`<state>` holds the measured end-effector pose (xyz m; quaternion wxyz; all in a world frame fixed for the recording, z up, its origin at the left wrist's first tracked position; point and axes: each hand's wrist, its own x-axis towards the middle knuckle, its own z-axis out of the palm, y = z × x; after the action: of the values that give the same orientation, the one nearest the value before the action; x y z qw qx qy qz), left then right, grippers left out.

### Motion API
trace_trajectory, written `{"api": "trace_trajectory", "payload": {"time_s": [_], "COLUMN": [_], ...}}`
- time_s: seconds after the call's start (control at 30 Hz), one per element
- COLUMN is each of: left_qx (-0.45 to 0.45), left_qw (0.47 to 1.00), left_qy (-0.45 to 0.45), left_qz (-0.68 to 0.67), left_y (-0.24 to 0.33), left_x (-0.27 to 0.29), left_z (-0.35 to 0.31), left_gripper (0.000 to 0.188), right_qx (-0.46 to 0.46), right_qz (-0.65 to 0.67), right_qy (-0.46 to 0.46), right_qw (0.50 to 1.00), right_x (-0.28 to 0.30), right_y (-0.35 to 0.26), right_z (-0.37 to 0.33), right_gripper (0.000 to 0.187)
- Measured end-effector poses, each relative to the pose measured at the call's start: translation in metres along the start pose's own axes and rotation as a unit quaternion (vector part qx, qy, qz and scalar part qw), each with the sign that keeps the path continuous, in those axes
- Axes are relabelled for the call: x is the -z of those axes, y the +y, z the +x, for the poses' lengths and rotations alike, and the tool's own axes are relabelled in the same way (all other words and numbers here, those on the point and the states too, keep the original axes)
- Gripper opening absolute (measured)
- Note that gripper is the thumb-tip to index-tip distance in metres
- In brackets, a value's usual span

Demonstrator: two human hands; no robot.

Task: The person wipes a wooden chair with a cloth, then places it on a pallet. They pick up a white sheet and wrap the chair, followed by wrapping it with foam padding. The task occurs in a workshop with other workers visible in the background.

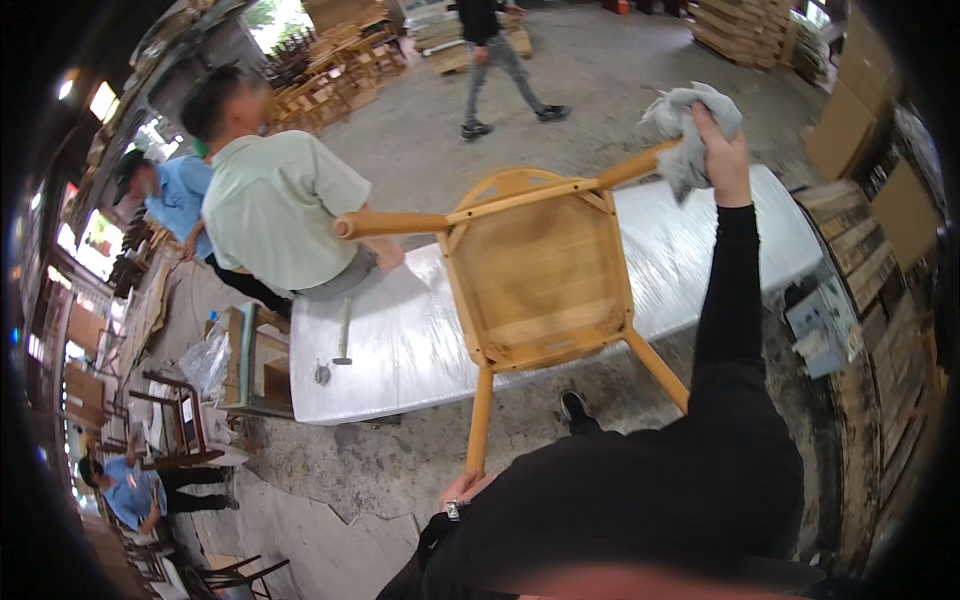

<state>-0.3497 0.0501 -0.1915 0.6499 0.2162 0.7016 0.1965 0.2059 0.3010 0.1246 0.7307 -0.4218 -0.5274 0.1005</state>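
Observation:
A light wooden chair (540, 265) is tipped over, its seat underside facing me, above a bench wrapped in clear plastic (385, 375). Low in the view, my left hand (468, 488) is closed round the end of the near-left chair leg, partly hidden by my dark clothing. My right hand (725, 160), arm stretched out, grips a crumpled pale grey rag (688, 125). The rag covers the end of the far-right leg. The other two legs stick out untouched by my hands.
On the bench lie a hammer (345, 335) and a small round metal piece (322, 375). A person in a pale green shirt (275, 195) sits at its left end. Another person walks behind (492, 75). Wooden boards (860, 250) and cardboard (850, 115) stand at the right.

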Motion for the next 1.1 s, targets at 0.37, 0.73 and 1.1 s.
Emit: {"api": "trace_trajectory", "payload": {"time_s": [0.37, 0.73, 1.1], "left_qx": [0.060, 0.039, 0.063], "left_qw": [0.962, 0.988, 0.988], "left_qy": [-0.066, 0.023, 0.015], "left_qz": [-0.258, -0.149, -0.139], "left_y": [0.019, 0.042, 0.050], "left_x": [-0.016, -0.036, -0.044], "left_z": [-0.045, -0.079, -0.083], "left_gripper": [0.032, 0.038, 0.049], "right_qx": [-0.038, -0.061, -0.219], "right_qz": [0.205, -0.150, -0.377], "right_qy": [0.034, -0.070, -0.268], "right_qw": [0.978, 0.984, 0.859], "right_x": [0.025, -0.036, -0.032], "right_y": [0.085, 0.232, 0.235], "right_z": [-0.039, -0.071, -0.080], "right_gripper": [0.050, 0.058, 0.061]}}
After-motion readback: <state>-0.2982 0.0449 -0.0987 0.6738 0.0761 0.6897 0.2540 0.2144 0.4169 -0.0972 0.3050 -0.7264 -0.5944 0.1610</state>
